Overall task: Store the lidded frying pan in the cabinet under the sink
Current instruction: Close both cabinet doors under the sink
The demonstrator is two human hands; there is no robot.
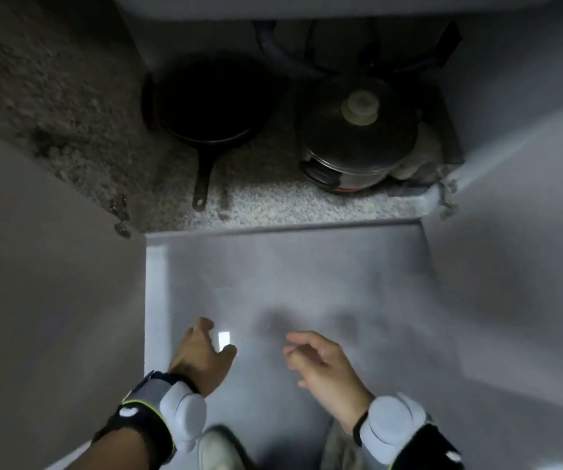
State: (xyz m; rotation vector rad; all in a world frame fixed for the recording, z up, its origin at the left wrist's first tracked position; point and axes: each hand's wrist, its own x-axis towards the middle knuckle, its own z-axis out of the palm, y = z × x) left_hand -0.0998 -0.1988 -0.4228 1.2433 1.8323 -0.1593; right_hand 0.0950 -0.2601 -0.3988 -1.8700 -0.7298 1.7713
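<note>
Inside the cabinet (273,205) sits the lidded pan (358,137); hands (202,354) empty.

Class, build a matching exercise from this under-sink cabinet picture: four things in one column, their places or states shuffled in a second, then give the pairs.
Column A
1. black skillet
2. lidded pot
3. left hand
4. right hand

Column B
a. right side of the cabinet floor
b. empty, beside a bright white patch
c. left side of the cabinet, handle pointing outward
d. empty, fingers loosely curled

Pairs: 1-c, 2-a, 3-b, 4-d
</note>
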